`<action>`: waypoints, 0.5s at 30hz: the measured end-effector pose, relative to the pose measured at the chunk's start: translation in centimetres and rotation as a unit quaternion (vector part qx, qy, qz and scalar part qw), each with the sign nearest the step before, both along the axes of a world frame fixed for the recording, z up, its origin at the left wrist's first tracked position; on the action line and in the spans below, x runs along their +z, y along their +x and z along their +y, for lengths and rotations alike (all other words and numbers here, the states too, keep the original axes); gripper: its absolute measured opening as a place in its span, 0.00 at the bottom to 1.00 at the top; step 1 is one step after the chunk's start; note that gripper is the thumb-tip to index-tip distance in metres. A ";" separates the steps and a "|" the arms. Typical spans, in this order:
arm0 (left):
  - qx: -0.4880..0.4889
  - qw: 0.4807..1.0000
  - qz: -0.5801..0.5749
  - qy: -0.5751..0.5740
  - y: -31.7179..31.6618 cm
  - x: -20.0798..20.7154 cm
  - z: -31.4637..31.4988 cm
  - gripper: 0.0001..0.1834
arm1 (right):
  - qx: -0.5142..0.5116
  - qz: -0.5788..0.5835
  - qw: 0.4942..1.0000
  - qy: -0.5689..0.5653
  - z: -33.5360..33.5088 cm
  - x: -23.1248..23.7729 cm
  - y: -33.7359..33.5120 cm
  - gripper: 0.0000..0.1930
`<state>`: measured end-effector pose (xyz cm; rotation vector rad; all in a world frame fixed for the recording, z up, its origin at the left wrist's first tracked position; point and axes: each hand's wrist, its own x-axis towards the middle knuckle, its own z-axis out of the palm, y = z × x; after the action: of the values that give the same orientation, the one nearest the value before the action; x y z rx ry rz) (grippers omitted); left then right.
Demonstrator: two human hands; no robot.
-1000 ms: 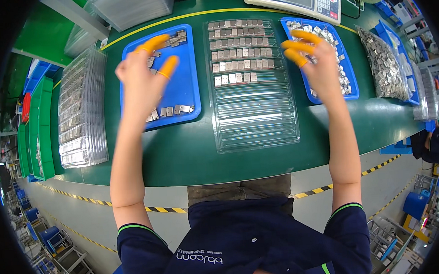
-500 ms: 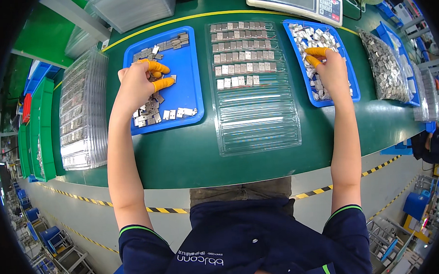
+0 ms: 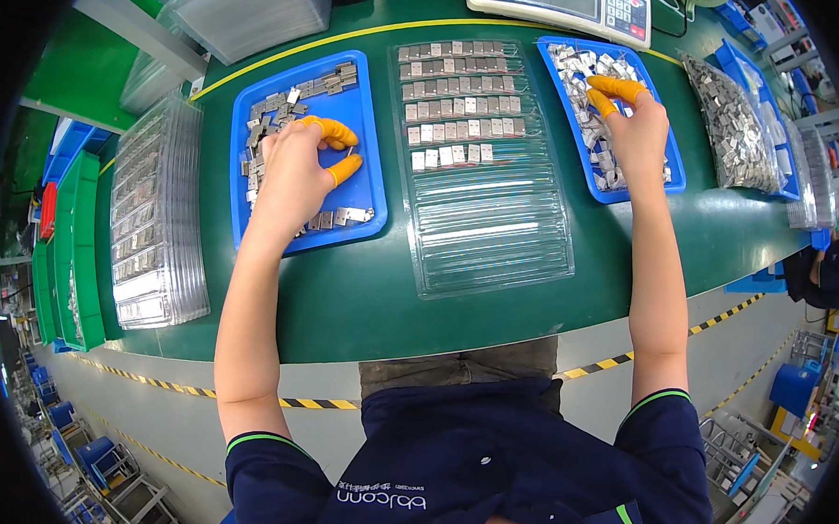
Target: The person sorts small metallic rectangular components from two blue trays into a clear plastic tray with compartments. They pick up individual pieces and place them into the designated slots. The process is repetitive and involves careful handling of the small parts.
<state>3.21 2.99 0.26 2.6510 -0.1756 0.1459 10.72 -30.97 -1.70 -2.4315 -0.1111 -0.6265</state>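
Observation:
My left hand, with yellow finger cots, is over the blue left tray. Thumb and forefinger pinch a small silver USB plug shell, seen nearly edge-on. Many more silver shells lie in that tray, partly hidden under the hand. Over the blue right tray, my right hand points its cot-covered thumb and forefinger down, slightly parted, among small silver-and-white parts. No part shows held between them. Between the trays lies a clear ribbed blister tray, its upper rows holding silver plugs.
Stacked filled blister trays and green bins stand at the left. A clear plastic box and a weighing scale are at the back. A bag of metal parts lies right. The green table's front edge curves before me.
My left hand has moved right and turned within its tray, still pinching a shell. My right hand has shifted slightly right and away from me, its fingertips pulling back a little.

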 end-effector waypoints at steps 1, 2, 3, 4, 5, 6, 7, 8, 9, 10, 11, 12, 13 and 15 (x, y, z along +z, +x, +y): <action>-0.010 1.000 -0.023 0.019 -0.2 0.0 -0.2 0.12 | 0.008 -0.016 1.000 -0.014 -0.2 -0.2 0.0 0.11; -0.012 1.000 -0.023 0.001 -0.1 -0.2 -0.2 0.12 | 0.035 0.003 0.995 0.091 -0.2 -0.5 0.2 0.11; -0.014 1.000 -0.023 -0.016 0.0 -0.6 -0.1 0.11 | 0.061 0.021 0.979 0.195 -0.1 -0.8 0.4 0.11; -0.013 0.999 -0.024 -0.032 0.1 -1.0 0.1 0.11 | 0.089 0.040 0.950 0.298 0.3 -0.7 0.4 0.12; -0.003 0.999 -0.024 -0.048 0.2 -1.1 0.1 0.10 | 0.092 0.051 0.933 0.343 0.7 -0.5 0.3 0.12; 0.006 0.998 -0.025 -0.064 0.4 -1.2 0.1 0.08 | 0.095 0.062 0.915 0.387 1.2 -0.3 0.0 0.12; 0.015 0.996 -0.025 -0.081 0.5 -1.3 -0.1 0.07 | 0.097 0.073 0.895 0.430 1.6 0.0 -0.3 0.13; 0.038 0.991 -0.002 -0.131 0.5 -1.1 -0.2 0.07 | 0.100 0.072 0.897 0.424 1.8 0.0 -0.4 0.12; 0.062 0.981 0.022 -0.182 0.5 -0.7 -0.3 0.07 | 0.104 0.071 0.900 0.418 1.9 0.0 -0.5 0.12; 0.084 0.968 0.046 -0.231 0.4 -0.4 -0.5 0.07 | 0.107 0.069 0.902 0.412 2.0 0.0 -0.6 0.12; 0.098 0.955 0.057 -0.274 0.3 0.1 -0.7 0.07 | 0.103 0.068 0.906 0.406 2.0 0.1 -0.6 0.13; 0.111 0.940 0.068 -0.316 0.2 0.5 -1.1 0.08 | 0.100 0.066 0.909 0.399 2.0 0.1 -0.7 0.13; 0.125 0.922 0.078 -0.358 0.2 0.8 -1.2 0.08 | 0.098 0.064 0.912 0.393 2.1 0.2 -0.7 0.13; 0.098 0.929 0.042 -0.356 0.3 0.2 -1.0 0.10 | 0.092 0.053 0.888 0.448 2.5 0.2 -0.9 0.14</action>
<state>3.48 2.04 0.50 1.9363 0.1519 0.1300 9.80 -28.50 -1.46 -1.5242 0.0005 -0.3365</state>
